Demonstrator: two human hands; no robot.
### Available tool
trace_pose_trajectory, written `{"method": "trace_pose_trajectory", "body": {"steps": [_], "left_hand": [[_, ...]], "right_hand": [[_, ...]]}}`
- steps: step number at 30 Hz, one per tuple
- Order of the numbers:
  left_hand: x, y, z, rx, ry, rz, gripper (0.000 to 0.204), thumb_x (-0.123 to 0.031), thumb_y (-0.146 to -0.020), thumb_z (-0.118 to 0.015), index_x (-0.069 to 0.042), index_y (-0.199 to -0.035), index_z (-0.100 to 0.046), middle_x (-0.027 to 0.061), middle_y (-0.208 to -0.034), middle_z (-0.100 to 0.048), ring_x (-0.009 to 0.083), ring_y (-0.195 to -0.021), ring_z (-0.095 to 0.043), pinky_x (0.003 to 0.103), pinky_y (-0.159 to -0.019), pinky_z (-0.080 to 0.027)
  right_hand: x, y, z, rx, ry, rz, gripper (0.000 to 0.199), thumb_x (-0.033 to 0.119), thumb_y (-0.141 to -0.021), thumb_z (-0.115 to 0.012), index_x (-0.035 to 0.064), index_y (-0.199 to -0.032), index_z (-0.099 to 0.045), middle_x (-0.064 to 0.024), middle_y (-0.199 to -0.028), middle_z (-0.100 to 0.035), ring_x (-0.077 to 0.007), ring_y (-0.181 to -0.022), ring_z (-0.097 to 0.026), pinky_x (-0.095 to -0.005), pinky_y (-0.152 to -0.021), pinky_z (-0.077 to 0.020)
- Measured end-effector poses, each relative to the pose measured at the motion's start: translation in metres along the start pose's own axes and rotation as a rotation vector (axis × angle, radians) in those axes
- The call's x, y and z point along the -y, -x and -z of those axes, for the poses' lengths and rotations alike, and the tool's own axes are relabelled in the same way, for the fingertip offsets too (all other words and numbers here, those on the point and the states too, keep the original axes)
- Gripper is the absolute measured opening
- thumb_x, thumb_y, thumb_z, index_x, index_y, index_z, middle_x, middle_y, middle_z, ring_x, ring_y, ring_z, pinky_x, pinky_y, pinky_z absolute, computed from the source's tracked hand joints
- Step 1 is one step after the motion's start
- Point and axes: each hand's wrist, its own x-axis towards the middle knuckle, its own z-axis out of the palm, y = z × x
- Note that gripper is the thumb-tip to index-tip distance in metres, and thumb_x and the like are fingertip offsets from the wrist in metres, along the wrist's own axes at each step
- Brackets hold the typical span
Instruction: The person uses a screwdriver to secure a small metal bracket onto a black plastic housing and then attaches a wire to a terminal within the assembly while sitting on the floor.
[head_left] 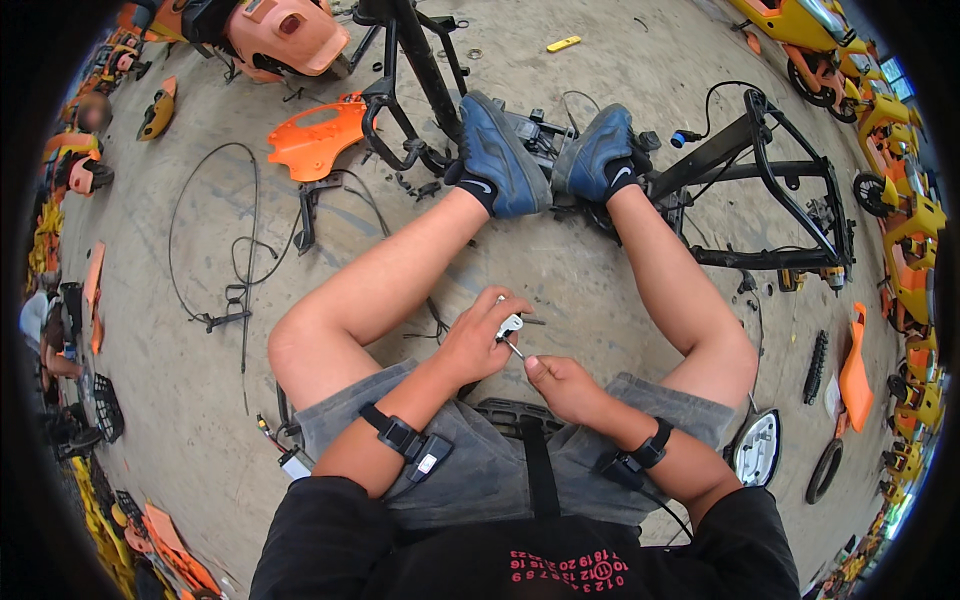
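Note:
Above my lap, my left hand point(482, 338) is closed around a small white part point(511, 325) with a dark underside. A thin rod sticks out from the part toward the right. My right hand point(570, 388) sits just below and to the right, thumb and fingers pinched together. A thin metal shaft point(516, 351) runs from its fingertips to the underside of the white part. Its other end is hidden in my right hand, so I cannot tell what tool it is. Between my feet lies a dark metal assembly point(540, 138), partly covered by my shoes.
Black tubular frames point(765, 180) stand beyond my feet. On the left are an orange panel point(315, 138) and looped black cables point(250, 250). A power drill point(832, 277), a coil spring point(817, 366) and an orange fender point(856, 372) lie right. Another person point(45, 335) is far left.

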Motion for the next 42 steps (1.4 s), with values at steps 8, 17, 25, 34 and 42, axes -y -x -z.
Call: {"method": "trace_pose_trajectory", "body": {"steps": [8, 17, 25, 34, 42], "left_hand": [[0.008, 0.000, -0.012, -0.034, 0.068, 0.431, 0.034, -0.007, -0.088, -0.065, -0.009, -0.122, -0.057, 0.0110, -0.096, -0.058, 0.0240, -0.090, -0.061, 0.036, -0.081, -0.049], [-0.002, -0.006, 0.001, -0.066, 1.030, 0.793, 0.052, 0.002, -0.088, -0.061, -0.005, -0.136, -0.044, 0.0086, -0.096, -0.060, 0.0187, -0.079, -0.062, 0.033, -0.069, -0.054], [-0.005, -0.009, 0.012, -0.053, 1.418, 0.798, 0.046, -0.038, -0.101, -0.050, -0.005, -0.133, -0.048, 0.0102, -0.095, -0.061, 0.0220, -0.078, -0.061, 0.038, -0.069, -0.054], [-0.003, -0.012, 0.010, -0.101, 1.485, 0.828, 0.061, -0.053, -0.102, -0.035, -0.004, -0.136, -0.047, 0.0132, -0.097, -0.063, 0.0274, -0.081, -0.059, 0.046, -0.076, -0.052], [0.004, -0.011, 0.013, -0.141, 1.365, 0.833, 0.055, -0.050, -0.102, -0.042, 0.000, -0.122, -0.053, 0.0116, -0.088, -0.066, 0.0279, -0.079, -0.067, 0.041, -0.079, -0.057]], "right_hand": [[0.005, -0.019, 0.027, -0.120, 0.191, 0.106, 0.034, 0.032, -0.104, -0.051, -0.0002, -0.096, -0.060, -0.0136, -0.077, -0.059, -0.0204, -0.070, -0.053, -0.0369, -0.068, -0.0469], [0.008, -0.014, 0.031, -0.155, 0.015, 0.219, 0.026, 0.021, -0.101, -0.055, 0.0034, -0.120, -0.061, -0.0158, -0.084, -0.063, -0.0269, -0.075, -0.061, -0.0390, -0.070, -0.0483], [0.031, 0.000, 0.035, -0.280, 0.237, 0.303, 0.030, 0.019, -0.101, -0.054, 0.0050, -0.128, -0.057, -0.0221, -0.097, -0.067, -0.0408, -0.091, -0.065, -0.0438, -0.078, -0.0508], [0.024, -0.003, 0.035, -0.355, -0.009, 0.361, 0.029, 0.006, -0.099, -0.052, -0.0006, -0.128, -0.056, -0.0150, -0.101, -0.069, -0.0223, -0.079, -0.065, -0.0339, -0.074, -0.0524], [0.032, -0.001, 0.037, -0.186, -0.346, 0.230, 0.027, 0.009, -0.100, -0.056, -0.0029, -0.123, -0.062, -0.0093, -0.105, -0.072, -0.0098, -0.079, -0.063, -0.0271, -0.072, -0.0519]]}}
